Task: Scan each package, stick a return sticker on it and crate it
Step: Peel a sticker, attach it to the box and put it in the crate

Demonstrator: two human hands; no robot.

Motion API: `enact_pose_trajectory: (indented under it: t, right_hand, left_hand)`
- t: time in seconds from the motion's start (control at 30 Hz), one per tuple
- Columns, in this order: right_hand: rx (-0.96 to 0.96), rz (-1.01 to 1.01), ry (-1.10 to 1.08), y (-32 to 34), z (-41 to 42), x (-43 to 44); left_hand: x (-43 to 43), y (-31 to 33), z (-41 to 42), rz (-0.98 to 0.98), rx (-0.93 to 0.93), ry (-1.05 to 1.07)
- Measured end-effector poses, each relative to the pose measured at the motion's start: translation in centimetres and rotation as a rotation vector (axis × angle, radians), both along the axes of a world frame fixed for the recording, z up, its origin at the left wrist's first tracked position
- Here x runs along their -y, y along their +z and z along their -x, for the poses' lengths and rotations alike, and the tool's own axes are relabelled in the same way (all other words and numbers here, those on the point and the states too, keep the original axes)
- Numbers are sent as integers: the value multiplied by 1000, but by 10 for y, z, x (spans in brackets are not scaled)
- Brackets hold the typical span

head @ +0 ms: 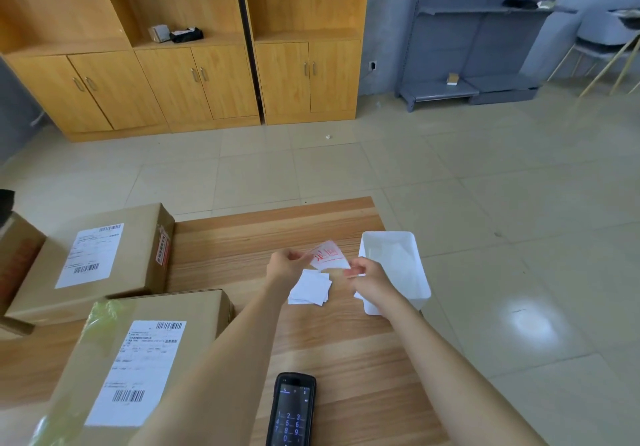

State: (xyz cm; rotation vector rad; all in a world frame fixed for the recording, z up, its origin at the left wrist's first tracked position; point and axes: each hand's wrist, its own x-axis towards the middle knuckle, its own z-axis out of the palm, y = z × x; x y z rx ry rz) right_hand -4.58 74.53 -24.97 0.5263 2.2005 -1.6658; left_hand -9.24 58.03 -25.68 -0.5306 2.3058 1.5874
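Wooden table [346, 359]; scanner [292, 407] partly off-frame

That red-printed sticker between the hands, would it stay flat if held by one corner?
Probably not: the sticker looks paper-thin, pinched at either side by the left hand and right hand, so likely floppy. Probably very light too, easily blown about.

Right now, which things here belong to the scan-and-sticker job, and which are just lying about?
Job: red-marked sticker, sticker stack, scanner, near box, far box, white bin.
Lying about: black item and small carton on the cabinet shelf, small box on the grey rack.
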Motion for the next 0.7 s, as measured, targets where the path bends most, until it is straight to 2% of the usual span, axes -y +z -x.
enact_pose_trajectory:
  t: [0.07, 0.23, 0.5, 0.7]
  right_hand:
    - [8, 11, 18, -1, 0, 7]
    - [-45, -3, -122, -10, 4, 13]
    - [-40, 56, -123, -13, -3, 20]
    - [-58, 102, -155, -9, -11, 38]
  left_hand:
    - [3, 1, -1, -20, -5, 4]
    - [9, 6, -7, -63, -8, -15]
    - [18, 17, -28, -255, 1, 6]
    - [31, 16, -42, -293, 122, -54]
